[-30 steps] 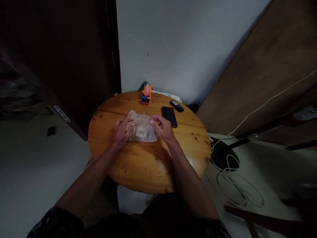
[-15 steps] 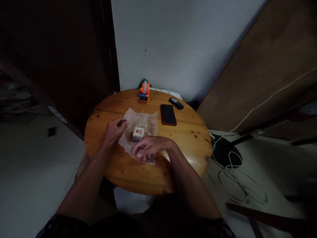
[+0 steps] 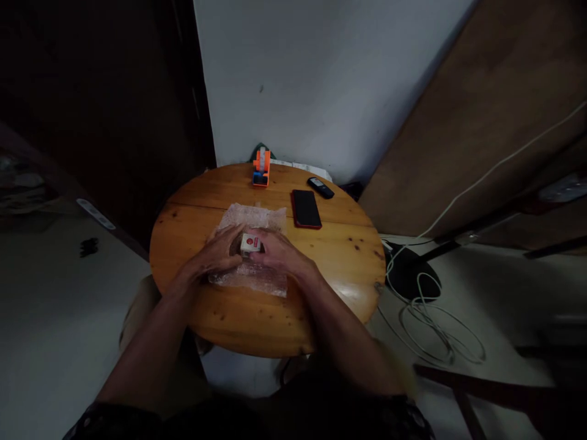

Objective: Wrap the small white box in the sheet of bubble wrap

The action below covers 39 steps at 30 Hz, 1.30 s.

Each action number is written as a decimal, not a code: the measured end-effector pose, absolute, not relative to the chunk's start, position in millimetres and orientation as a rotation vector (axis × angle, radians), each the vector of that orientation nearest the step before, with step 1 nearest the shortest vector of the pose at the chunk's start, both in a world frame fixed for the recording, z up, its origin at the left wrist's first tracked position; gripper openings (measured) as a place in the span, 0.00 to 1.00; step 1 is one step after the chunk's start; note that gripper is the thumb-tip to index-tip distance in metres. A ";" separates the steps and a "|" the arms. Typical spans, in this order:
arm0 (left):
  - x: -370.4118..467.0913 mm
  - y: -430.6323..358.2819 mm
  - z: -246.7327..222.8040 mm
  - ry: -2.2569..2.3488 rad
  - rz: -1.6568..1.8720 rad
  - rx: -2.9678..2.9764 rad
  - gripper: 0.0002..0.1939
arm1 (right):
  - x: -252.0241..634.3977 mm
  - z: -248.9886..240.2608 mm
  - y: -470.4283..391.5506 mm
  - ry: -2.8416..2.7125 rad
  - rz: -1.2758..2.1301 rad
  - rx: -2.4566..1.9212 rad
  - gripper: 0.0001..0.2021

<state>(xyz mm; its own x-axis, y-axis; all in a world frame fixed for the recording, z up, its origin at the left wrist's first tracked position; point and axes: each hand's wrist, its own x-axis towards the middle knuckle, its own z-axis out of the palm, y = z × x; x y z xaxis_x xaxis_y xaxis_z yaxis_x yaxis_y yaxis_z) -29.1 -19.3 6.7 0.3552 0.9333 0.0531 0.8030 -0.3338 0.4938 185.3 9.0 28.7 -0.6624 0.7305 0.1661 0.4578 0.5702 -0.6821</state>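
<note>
A small white box [image 3: 251,242] with red print stands on a sheet of bubble wrap [image 3: 257,281] on the round wooden table [image 3: 243,333]. My left hand [image 3: 219,252] curves around the box's left side, thumb at the near side and fingers at the far side. From the right, my right hand [image 3: 277,249] grips the box, its thumb near the front corner and its fingers along the back. Both hands partly cover the box and the wrap beneath it.
An orange tape dispenser [image 3: 262,168] stands at the table's far edge. A black phone with a red case [image 3: 306,209] and a dark handset [image 3: 320,187] lie to the right. A white wall [image 3: 312,79] rises behind. Cable coils [image 3: 443,336] lie on the floor.
Both hands have come together around the small box; before, they were apart on either side of it. The view has shifted slightly.
</note>
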 end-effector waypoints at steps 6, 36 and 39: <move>-18.9 -24.3 9.6 1.574 0.323 2.251 0.53 | 224.4 56.5 11.0 -2.044 0.740 -1.122 0.25; -21.0 -19.4 1.7 1.521 0.307 2.312 0.51 | 188.8 13.8 10.3 -2.545 0.243 -1.483 0.26; -23.3 -16.3 2.2 1.487 0.360 2.289 0.48 | 192.5 16.6 12.2 -2.437 0.344 -1.443 0.26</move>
